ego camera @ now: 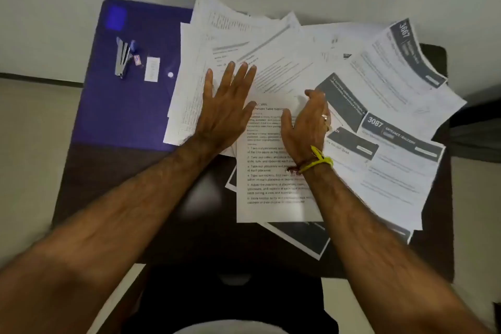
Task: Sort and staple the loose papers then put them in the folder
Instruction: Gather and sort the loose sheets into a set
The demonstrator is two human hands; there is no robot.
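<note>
Loose printed papers (298,62) lie fanned across a small dark table (195,225). My left hand (227,108) lies flat with straight fingers on the left sheets. My right hand (306,125) has its fingers curled on the top edge of a sheet of numbered text (268,184) in the middle. A purple folder (130,106) lies at the left, partly under the papers. A stapler (122,58) rests on the folder.
A small staple box (137,59) and a white card (152,69) lie beside the stapler. Sheets with dark grey headers (401,144) spread out to the right, some hanging over the table's edge. A pale wall runs behind the table.
</note>
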